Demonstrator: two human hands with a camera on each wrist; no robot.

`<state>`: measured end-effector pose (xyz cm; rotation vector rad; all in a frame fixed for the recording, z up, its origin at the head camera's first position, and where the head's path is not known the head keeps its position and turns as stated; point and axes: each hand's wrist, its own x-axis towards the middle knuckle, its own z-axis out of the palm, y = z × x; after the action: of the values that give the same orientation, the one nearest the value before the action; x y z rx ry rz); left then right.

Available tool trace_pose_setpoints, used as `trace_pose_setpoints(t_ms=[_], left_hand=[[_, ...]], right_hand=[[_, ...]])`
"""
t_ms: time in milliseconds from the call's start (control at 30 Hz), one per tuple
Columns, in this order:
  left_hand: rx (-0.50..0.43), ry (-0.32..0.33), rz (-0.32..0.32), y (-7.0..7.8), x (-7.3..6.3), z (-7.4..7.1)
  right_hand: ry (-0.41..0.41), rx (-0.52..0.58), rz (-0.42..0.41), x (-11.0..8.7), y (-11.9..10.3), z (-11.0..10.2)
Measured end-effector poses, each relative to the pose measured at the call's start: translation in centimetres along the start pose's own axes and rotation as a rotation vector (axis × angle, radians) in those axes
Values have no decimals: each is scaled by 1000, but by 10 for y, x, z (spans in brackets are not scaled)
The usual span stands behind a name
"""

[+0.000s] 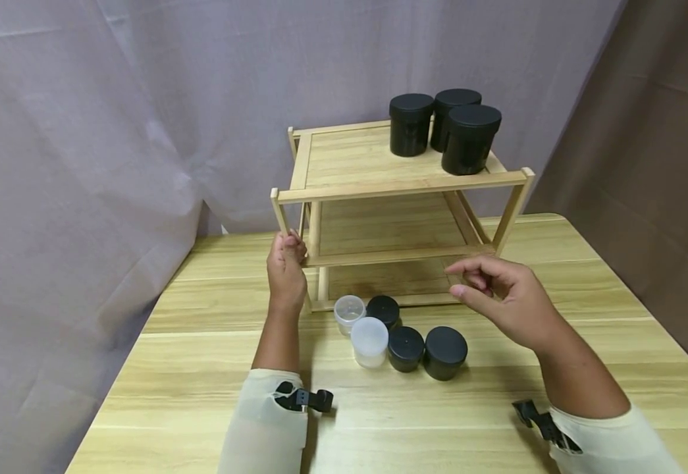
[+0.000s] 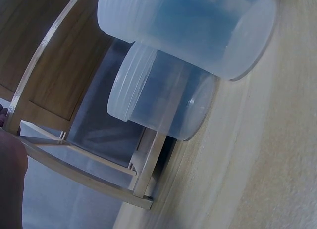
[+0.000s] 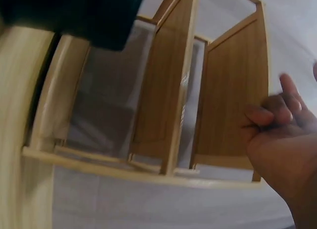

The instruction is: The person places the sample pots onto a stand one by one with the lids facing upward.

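A three-tier wooden rack (image 1: 373,191) stands at the back of the table. My left hand (image 1: 287,263) grips its front left post, beside the middle tier. In the left wrist view only part of that hand shows, at the left edge. My right hand (image 1: 500,293) hovers before the rack's right side, thumb and forefinger apart, other fingers loosely bent, holding nothing. Three lidded black jars (image 1: 411,125) are grouped on the top tier's right end. On the table before the rack, a translucent lidded jar (image 1: 370,342) and a smaller clear jar (image 1: 349,313) sit beside three black jars (image 1: 446,353).
The wooden table (image 1: 201,375) carries everything. A grey cloth (image 1: 142,99) hangs behind and to the left, and a brown curtain (image 1: 646,164) borders the right side. In the right wrist view, a dark jar (image 3: 74,16) fills the upper left corner.
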<state>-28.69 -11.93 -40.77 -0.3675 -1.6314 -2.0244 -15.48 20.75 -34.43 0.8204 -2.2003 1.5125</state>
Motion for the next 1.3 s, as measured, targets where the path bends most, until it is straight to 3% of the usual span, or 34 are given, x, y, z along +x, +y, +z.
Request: trace_pose_setpoints(t_ms=[100,267,833,1100,1300], left_hand=[[0,-3,-7,0,0,1],[14,1,-18,1,-1,1],[6,-4,-14,0,-1,0],[-9,-2,-7,-1,-1,0],[-13,-6,-8,1,-2,0]], right_hand=[[-89,-92,100,-6,7,-6],[-189,-172,142,-12,20,-8],[-232,-183,189,-20,47,-4],[-322,-168,163,-22,56,-8],[-415,-204,222,-24,58,-14]])
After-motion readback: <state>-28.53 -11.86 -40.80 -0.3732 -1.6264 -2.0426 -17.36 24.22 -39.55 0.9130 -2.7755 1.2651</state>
